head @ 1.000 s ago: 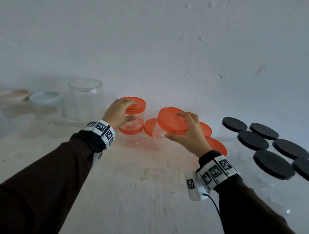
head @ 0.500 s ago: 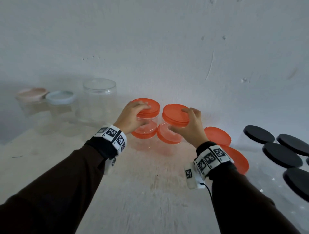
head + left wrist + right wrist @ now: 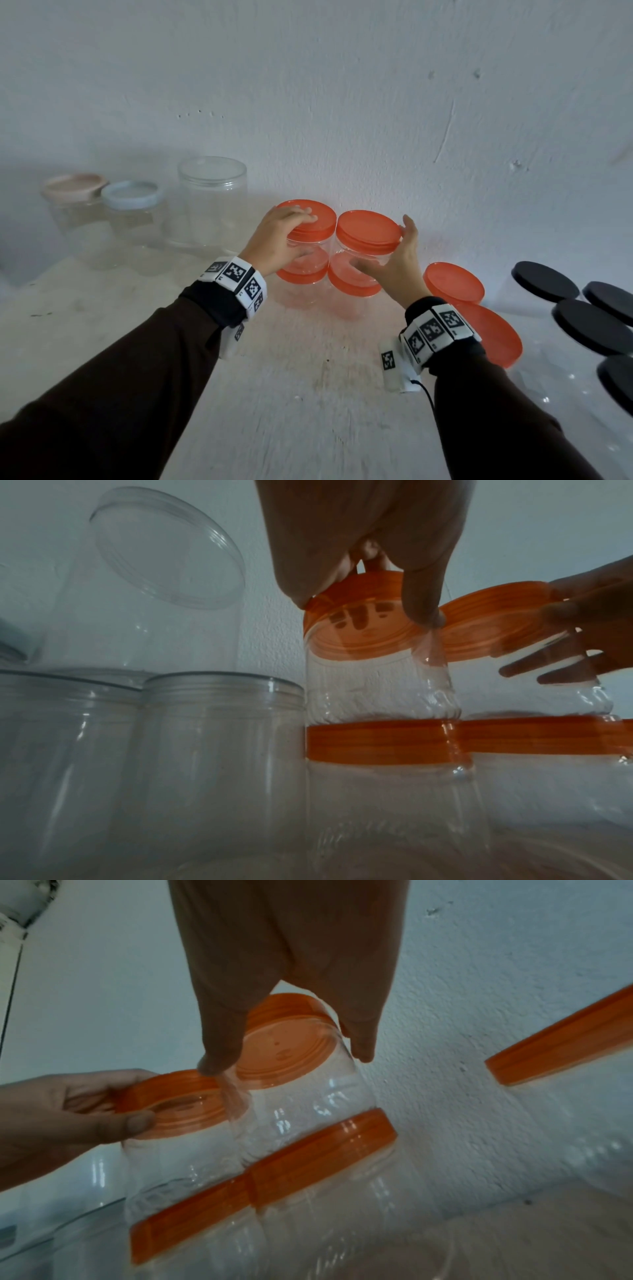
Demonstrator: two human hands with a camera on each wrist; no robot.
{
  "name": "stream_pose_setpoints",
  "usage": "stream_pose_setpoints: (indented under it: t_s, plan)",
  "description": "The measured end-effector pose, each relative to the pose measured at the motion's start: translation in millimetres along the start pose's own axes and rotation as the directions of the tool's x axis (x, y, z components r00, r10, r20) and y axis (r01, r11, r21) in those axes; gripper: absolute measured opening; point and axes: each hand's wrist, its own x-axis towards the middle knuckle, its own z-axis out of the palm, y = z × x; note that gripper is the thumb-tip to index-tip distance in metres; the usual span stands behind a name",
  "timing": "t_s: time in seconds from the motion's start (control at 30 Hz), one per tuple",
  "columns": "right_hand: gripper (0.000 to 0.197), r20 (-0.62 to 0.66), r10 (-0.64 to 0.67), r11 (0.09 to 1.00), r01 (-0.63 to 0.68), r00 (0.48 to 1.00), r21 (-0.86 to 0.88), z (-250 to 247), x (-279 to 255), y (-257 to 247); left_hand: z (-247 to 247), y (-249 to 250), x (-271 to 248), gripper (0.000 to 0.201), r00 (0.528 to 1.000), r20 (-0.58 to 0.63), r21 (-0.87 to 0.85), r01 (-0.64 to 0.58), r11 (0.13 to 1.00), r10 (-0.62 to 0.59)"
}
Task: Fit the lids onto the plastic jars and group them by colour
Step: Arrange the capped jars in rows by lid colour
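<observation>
Two stacks of clear jars with orange lids stand side by side against the wall, each two jars high. My left hand (image 3: 284,236) grips the lid of the left upper jar (image 3: 315,216) from above; its fingers curl over the rim (image 3: 363,601). My right hand (image 3: 394,260) holds the right upper jar (image 3: 366,228), thumb on the clear body and fingers at the lid's right edge. That jar (image 3: 287,1047) sits on the lid of the lower jar (image 3: 352,287), touching the left stack's lower jar (image 3: 301,275).
Two more orange-lidded jars (image 3: 452,282) stand to the right, then several black-lidded jars (image 3: 544,281). On the left are a tall clear jar (image 3: 212,195), a blue-lidded jar (image 3: 132,193), a pink-lidded jar (image 3: 73,185) and open lidless jars (image 3: 222,723). The wall is close behind.
My right hand carried its tilted orange-lidded jar left and stood it upright on the lower jar beside the left stack. My left hand kept its grip on the left jar's lid.
</observation>
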Motion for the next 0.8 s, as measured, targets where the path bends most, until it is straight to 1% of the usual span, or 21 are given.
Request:
stream_pose_setpoints:
  t_s: [0.1, 0.17, 0.27, 0.37, 0.5, 0.8]
  plan:
    - [0.112, 0.003, 0.103, 0.994, -0.103, 0.995, 0.048, 2, -10, 12, 1, 0, 0, 0.055, 1.0, -0.011, 0.004, -0.005, 1.0, 0.005]
    - [0.108, 0.012, 0.163, 0.987, -0.163, 0.987, 0.014, 5, -17, 21, 1, -1, 0, 0.055, 1.0, -0.012, 0.009, -0.005, 1.0, 0.005]
    - [0.101, 0.031, 0.209, 0.977, -0.208, 0.977, -0.038, 10, -24, 31, 2, -4, 0, 0.055, 1.0, -0.012, 0.006, -0.003, 1.0, 0.003]
    - [0.091, 0.039, 0.196, 0.98, -0.194, 0.98, -0.054, 14, -24, 37, 2, -4, 0, 0.055, 1.0, -0.019, 0.005, -0.004, 1.0, 0.004]
    - [0.079, 0.01, 0.172, 0.983, -0.17, 0.985, -0.074, 17, -20, 40, 2, -3, 0, 0.055, 1.0, -0.025, -0.003, 0.002, 1.0, -0.002]
    - [0.078, 0.013, 0.168, 0.981, -0.166, 0.986, -0.1, 18, -11, 43, 3, -3, 0, 0.056, 1.0, -0.029, -0.001, 0.005, 1.0, -0.005]
